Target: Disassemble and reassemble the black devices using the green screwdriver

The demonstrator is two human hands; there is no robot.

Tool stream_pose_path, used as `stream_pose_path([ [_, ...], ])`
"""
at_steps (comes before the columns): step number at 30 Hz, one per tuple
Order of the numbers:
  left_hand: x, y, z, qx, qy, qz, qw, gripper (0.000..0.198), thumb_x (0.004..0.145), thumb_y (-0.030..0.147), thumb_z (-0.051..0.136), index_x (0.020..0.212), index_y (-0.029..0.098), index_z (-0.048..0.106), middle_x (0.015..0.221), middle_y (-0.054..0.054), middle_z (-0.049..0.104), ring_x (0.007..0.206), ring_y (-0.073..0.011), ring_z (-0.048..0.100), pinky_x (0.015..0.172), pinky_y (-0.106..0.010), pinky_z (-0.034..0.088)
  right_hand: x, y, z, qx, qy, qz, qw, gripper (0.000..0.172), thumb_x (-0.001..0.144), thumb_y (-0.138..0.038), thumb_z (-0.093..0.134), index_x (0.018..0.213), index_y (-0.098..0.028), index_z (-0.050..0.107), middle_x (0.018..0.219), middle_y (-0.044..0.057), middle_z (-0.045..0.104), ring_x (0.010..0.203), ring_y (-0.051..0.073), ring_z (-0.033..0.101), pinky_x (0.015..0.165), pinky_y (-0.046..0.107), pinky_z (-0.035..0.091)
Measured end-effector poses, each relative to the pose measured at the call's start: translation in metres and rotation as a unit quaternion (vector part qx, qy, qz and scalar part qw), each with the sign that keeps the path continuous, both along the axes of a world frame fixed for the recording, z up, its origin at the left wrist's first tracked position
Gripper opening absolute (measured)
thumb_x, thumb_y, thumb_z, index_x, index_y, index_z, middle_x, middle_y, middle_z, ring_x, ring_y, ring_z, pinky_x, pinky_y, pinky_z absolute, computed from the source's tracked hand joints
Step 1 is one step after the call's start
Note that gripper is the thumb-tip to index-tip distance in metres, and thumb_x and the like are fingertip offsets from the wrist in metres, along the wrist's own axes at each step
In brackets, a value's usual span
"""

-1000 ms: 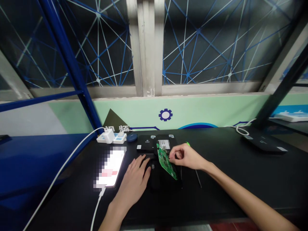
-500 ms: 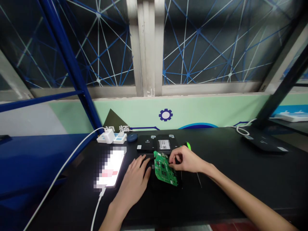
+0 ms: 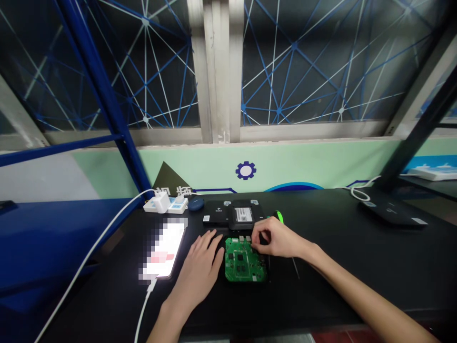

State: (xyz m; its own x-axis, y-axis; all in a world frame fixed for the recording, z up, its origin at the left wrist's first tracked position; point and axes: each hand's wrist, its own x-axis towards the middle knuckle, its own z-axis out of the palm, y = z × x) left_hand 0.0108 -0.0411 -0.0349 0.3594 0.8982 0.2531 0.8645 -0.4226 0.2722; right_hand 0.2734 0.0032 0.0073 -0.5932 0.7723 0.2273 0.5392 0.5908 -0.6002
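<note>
Your right hand (image 3: pixel 278 238) has its fingertips curled in at the far edge of the green circuit board (image 3: pixel 244 261), beside its connectors (image 3: pixel 244 239). Whether they actually pinch the board, you cannot tell from this view. Your left hand (image 3: pixel 199 259) lies flat on the black table (image 3: pixel 332 267), fingers lightly spread, just beside the board's left edge, and it seems not to touch it.

The main risk is at that far edge. If your grip slips, the board could drop or skid, and a knock could hurt the connectors or the small parts on its face. Pressure from one side alone could also tilt it, because it appears to sit on a dark base (image 3: pixel 246 284) that is hard to tell from the table. The thin metal shaft (image 3: pixel 294 267) near your right wrist could scratch the board if it gets swept in.

The board lies flat, components up, connectors toward the black box (image 3: pixel 244 215). It is nearly square, so its long axis is uncertain, though it seems to run left to right.
</note>
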Motion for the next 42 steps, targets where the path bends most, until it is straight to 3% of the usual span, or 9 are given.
stream_pose_path([
  [14,0.0,0.0,0.0,0.003,-0.004,0.0,1.0,0.045,0.105,0.045,0.029,0.143,0.027,0.046,0.151,-0.004,0.044,0.142,-0.0252,0.035,0.116,-0.05,0.031,-0.001,-0.003,0.004,0.055,-0.045,0.004,0.997,0.004,0.073,-0.015,0.069,0.074,-0.019,0.069,0.073,-0.001,0.068,0.063,0.012,0.057,0.055,0.022,0.038],
  [20,-0.001,0.0,-0.001,-0.004,-0.004,0.004,1.0,0.046,0.105,0.045,0.029,0.143,0.026,0.046,0.152,-0.004,0.043,0.143,-0.0245,0.034,0.117,-0.049,0.029,-0.002,-0.004,0.004,0.078,-0.046,-0.018,0.996,0.009,0.081,-0.018,0.063,0.074,-0.019,0.068,0.071,0.0,0.066,0.059,0.012,0.055,0.055,0.024,0.039],
  [25,0.0,0.0,-0.001,-0.002,-0.005,0.003,1.0,0.046,0.105,0.045,0.029,0.143,0.026,0.046,0.152,-0.004,0.043,0.143,-0.0254,0.034,0.117,-0.05,0.03,0.0,-0.005,0.01,0.15,-0.03,-0.069,0.986,0.007,0.082,-0.018,0.062,0.086,-0.021,0.067,0.082,0.002,0.068,0.077,0.019,0.061,0.068,0.03,0.047],
  [29,0.0,0.0,0.0,0.002,-0.003,0.001,1.0,0.046,0.105,0.045,0.028,0.143,0.026,0.046,0.152,-0.004,0.044,0.143,-0.0249,0.034,0.117,-0.049,0.03,0.004,0.003,0.015,0.197,-0.023,-0.091,0.976,0.032,0.083,-0.025,0.064,0.114,-0.023,0.062,0.111,0.008,0.068,0.102,0.026,0.06,0.088,0.043,0.049],
  [34,-0.001,0.0,0.0,0.005,-0.007,0.0,1.0,0.046,0.105,0.045,0.029,0.143,0.026,0.046,0.152,-0.005,0.043,0.143,-0.0266,0.034,0.115,-0.052,0.032,0.001,0.029,0.015,0.202,-0.075,-0.069,0.974,0.068,0.082,-0.038,0.065,0.144,-0.021,0.043,0.144,0.014,0.05,0.131,0.033,0.046,0.106,0.054,0.039],
  [42,-0.001,-0.001,0.001,0.009,-0.007,0.0,1.0,0.045,0.105,0.044,0.03,0.142,0.026,0.047,0.15,-0.006,0.046,0.141,-0.0271,0.037,0.114,-0.052,0.034,-0.012,0.066,-0.009,0.177,-0.14,-0.04,0.973,0.086,0.083,-0.066,0.057,0.148,-0.012,0.039,0.149,0.021,0.044,0.137,0.036,0.041,0.112,0.053,0.034],
])
